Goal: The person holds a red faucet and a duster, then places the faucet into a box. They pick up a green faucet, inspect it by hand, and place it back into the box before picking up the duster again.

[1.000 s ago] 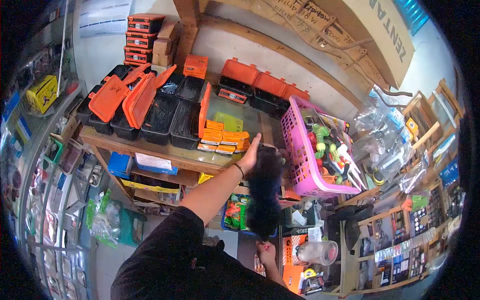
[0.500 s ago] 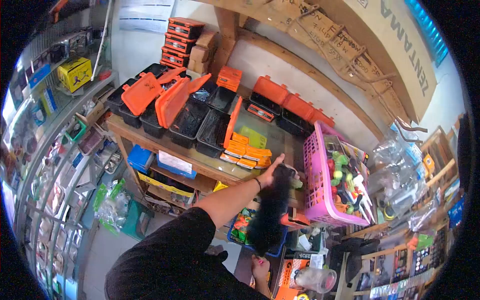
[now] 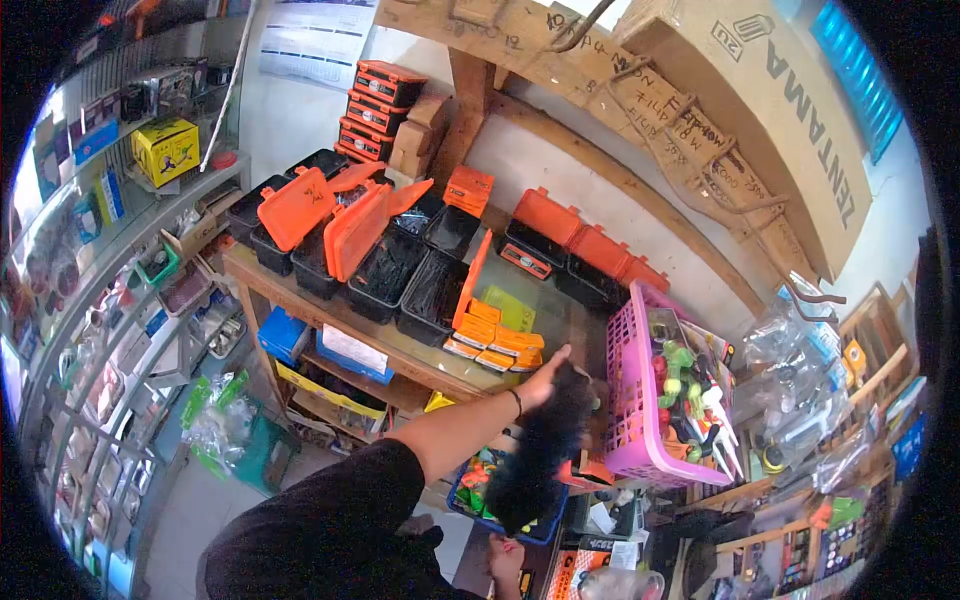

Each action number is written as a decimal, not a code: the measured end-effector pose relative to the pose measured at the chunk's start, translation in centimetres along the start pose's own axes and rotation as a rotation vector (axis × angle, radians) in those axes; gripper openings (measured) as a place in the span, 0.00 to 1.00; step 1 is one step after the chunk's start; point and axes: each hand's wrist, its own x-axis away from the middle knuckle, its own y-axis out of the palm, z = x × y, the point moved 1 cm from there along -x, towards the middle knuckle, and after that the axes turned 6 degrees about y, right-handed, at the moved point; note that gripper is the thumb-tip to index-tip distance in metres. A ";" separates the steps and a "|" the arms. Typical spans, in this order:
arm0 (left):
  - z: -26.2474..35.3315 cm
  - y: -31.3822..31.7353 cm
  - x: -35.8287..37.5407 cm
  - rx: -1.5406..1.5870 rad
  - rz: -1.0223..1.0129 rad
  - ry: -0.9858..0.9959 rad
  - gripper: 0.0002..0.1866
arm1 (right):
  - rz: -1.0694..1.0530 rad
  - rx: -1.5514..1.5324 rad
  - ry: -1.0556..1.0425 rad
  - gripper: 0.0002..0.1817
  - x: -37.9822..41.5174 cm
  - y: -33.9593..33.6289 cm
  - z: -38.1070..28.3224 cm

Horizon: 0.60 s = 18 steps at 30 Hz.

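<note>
My left hand [image 3: 546, 384], with a dark band at the wrist, reaches over the front edge of the bench. It is closed around the upper end of a black fluffy duster [image 3: 540, 455], which partly hides its fingers. The duster hangs down in front of a blue basket [image 3: 462, 503] of small colourful packs. Low in the view, my right hand [image 3: 507, 558] is just beneath the duster's lower end, fingers curled; what it holds, if anything, cannot be made out. Small orange boxes [image 3: 490, 340] lie left of my left hand.
Black bins with raised orange lids [image 3: 357, 232] line the bench [image 3: 400, 345]. A pink basket [image 3: 625, 385] full of mixed goods stands close at the right. Stacked orange-lidded cases [image 3: 370, 110] are behind. A green stool [image 3: 262, 455] is on the floor.
The whole view has shifted, so the bench and bins sit lower in the picture. My left hand still has the duster beside the pink basket. My right hand appears slightly lower and further left.
</note>
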 end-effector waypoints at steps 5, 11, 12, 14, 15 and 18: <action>0.7 4.3 1.7 -0.416 0.206 0.123 0.34 | 0.122 -0.121 0.091 0.12 -0.7 -1.2 1.4; 1.3 5.0 2.2 -0.380 0.218 0.073 0.33 | 0.157 0.060 0.223 0.09 1.6 -0.9 -2.5; 0.9 5.4 2.4 -0.417 0.316 0.088 0.33 | 0.183 0.080 0.033 0.10 1.7 -0.6 -1.7; 1.1 4.8 2.3 -0.433 0.283 0.085 0.33 | 0.214 0.098 -0.178 0.10 1.1 -0.9 -0.7; 1.3 4.3 2.4 -0.290 0.183 0.033 0.33 | 0.161 0.153 -0.044 0.10 0.9 -1.5 0.0; 0.6 5.5 2.2 -0.242 0.413 0.073 0.31 | 0.091 0.044 0.146 0.11 0.6 -1.0 -1.4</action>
